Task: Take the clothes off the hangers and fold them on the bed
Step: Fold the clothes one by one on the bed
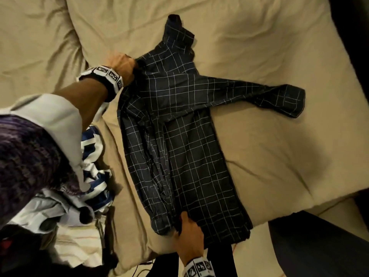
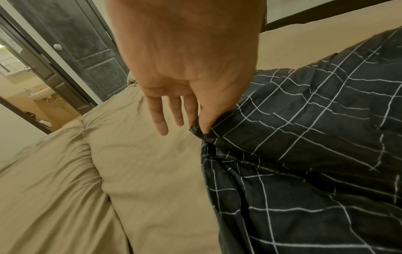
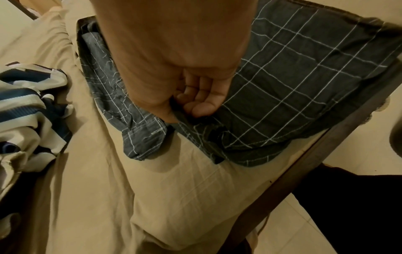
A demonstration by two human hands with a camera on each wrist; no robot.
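While striped clothes (image 1: 93,172) wait at the bed's (image 1: 259,47) left, the left hand (image 1: 121,66) pinches the checked shirt's (image 1: 179,146) shoulder, the right hand (image 1: 189,232) its hem; lifting both evenly should keep the fold straight.

dark door (image 2: 87,51) (round knob), washbasin (image 2: 40,94) beyond.
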